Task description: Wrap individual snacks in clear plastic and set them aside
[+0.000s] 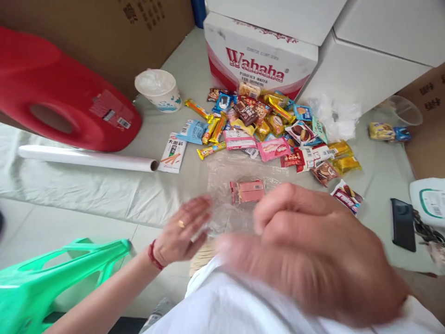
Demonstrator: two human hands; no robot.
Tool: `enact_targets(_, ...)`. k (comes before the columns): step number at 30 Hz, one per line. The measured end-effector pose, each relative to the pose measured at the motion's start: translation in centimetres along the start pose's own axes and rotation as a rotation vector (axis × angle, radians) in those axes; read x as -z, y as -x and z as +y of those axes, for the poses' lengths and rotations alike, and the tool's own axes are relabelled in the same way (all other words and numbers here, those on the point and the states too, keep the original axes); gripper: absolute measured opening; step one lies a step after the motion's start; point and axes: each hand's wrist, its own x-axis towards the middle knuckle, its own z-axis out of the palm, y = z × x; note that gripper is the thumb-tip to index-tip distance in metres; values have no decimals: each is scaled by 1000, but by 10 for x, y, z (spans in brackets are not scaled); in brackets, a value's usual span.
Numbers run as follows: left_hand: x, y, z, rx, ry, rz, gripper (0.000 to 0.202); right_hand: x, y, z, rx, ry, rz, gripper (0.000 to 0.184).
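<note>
My left hand [186,227] is open, fingers stretched toward the left edge of a clear plastic sheet [219,208]. On that sheet lies a pink snack packet [247,191], untouched by either hand. Close to the camera, my right hand [313,250] looks large and blurred. Its fingers are bent, the thumb stands apart from them, and nothing shows between them. Beyond the sheet is a heap of wrapped snacks [274,123] in yellow, pink, blue and brown wrappers. A flat white snack box [173,153] rests left of the heap.
A Wahaha carton [259,60] stands behind the snacks. To the left are a red jug [69,93], a paper cup [158,90] and a white roll [86,157]. A green stool [66,264] stands below the table edge. A phone [402,225] lies at right.
</note>
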Motion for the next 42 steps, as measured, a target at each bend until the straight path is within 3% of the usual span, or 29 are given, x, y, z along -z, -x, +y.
enact_targets(3,-8,13,4,-453,-16,-205,50,-15,-12,23,57,55,-121,53)
enact_targets(4,-10,15,3,-543,-48,-232,49,-26,-10,36,72,78,-167,54)
enact_targets(6,-12,15,-1,-576,-107,-208,42,-48,2,61,92,139,-236,56)
enact_targets(9,-12,13,-3,-530,-86,-163,26,-72,29,80,88,188,-182,48)
enact_targets(12,-8,9,0,-472,41,-184,14,-79,39,81,72,99,-88,37)
enact_targets(15,-3,1,5,-379,180,-194,16,-70,25,78,72,-36,-90,34)
enact_targets(19,8,-18,8,-180,309,-152,18,-39,-15,75,-7,-183,-165,23)
enact_targets(23,15,-50,6,73,363,-77,18,-15,-65,82,-179,-237,-143,19)
enact_targets(29,-5,-100,-11,453,460,-131,29,-26,-114,120,-446,-220,-151,34)
enact_targets(32,-13,-107,-20,562,445,3,26,-38,-113,131,-505,-64,-211,29)
enact_targets(34,-6,-102,-17,575,316,219,25,-42,-107,133,-498,41,-227,28)
enact_targets(36,9,-90,-2,474,99,522,18,-39,-103,130,-426,159,-172,31)
enact_targets(38,24,-76,25,249,-119,776,17,-33,-106,125,-309,270,-70,34)
enact_targets(39,27,-70,42,97,-169,786,19,-28,-111,123,-248,306,-33,34)
enact_targets(41,22,-65,75,-246,-101,600,22,-22,-128,118,-135,330,-27,30)
enact_targets(42,13,-66,90,-335,-89,488,25,-21,-139,117,-87,326,-56,29)
